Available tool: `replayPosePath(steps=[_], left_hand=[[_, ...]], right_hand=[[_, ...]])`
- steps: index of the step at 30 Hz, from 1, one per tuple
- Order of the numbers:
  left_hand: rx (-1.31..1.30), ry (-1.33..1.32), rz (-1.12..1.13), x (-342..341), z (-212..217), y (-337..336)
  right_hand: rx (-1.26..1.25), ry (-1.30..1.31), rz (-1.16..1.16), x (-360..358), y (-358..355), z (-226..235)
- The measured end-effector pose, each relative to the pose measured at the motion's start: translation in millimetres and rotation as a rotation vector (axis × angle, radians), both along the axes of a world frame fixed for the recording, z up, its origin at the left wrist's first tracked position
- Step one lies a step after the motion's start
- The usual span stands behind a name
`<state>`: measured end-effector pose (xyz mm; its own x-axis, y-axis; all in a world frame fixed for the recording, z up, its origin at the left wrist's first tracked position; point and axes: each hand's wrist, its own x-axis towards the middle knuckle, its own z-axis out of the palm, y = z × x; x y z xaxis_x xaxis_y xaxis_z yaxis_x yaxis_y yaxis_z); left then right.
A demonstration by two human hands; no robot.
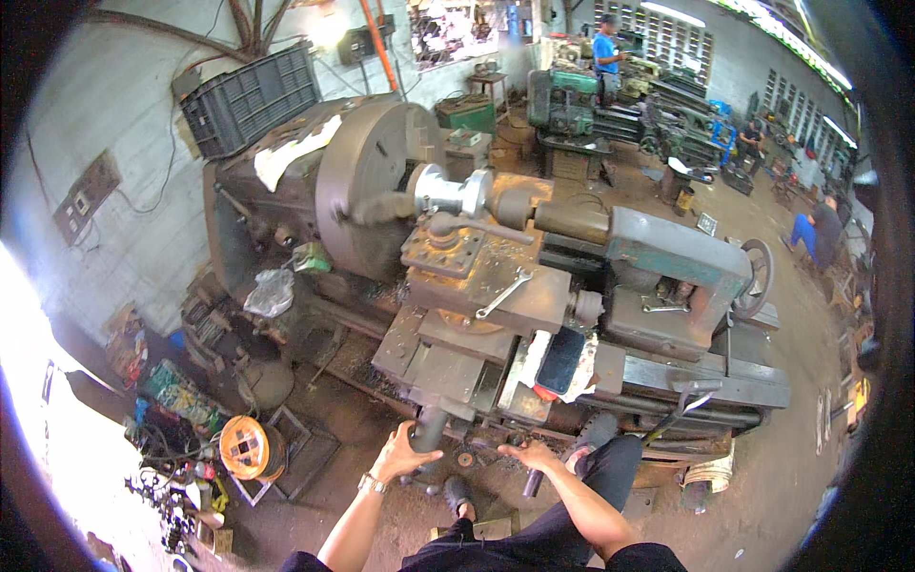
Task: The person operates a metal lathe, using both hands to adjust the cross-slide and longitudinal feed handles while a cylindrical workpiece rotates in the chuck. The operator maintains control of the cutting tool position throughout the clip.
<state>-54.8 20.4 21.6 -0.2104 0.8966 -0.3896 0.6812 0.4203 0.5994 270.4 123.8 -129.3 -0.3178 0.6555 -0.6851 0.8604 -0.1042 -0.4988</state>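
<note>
A lathe carries a shiny metal workpiece (448,194) between its large round chuck (360,195) and the tailstock (672,250); the chuck's edge is blurred. Below the cross slide, my left hand (405,456) curls its thumb and fingers around a dark cylindrical handle (430,429). To its right, my right hand (530,456) has its fingers stretched toward the left, over another dark handle (532,483); whether it touches that one I cannot tell. A wrench (504,294) lies on the slide beside the tool post (444,243).
A phone-like dark slab (562,355) rests on a white cloth on the carriage. Another wrench (665,308) lies on the tailstock base. An orange spool (252,448) stands on the floor at left. A black crate (250,100) sits atop the headstock. Several people are farther back, one in blue (605,55).
</note>
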Motion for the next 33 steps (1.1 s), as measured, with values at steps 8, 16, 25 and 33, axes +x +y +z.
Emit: replayPosePath(steps=[8, 16, 25, 33], left_hand=[[-0.009, 0.113, 0.068, 7, -4, 1], [0.045, 0.139, 0.100, 11, -5, -3], [0.054, 0.158, 0.085, 10, -6, -3], [0.067, 0.163, 0.107, 13, -3, -4]], right_hand=[[1.102, 0.298, 0.115, 37, -22, 281], [1.412, 0.292, -0.073, 52, 12, 341], [0.131, 0.117, 0.061, 29, -26, 90], [-0.127, -0.055, 0.061, 18, 11, 18]])
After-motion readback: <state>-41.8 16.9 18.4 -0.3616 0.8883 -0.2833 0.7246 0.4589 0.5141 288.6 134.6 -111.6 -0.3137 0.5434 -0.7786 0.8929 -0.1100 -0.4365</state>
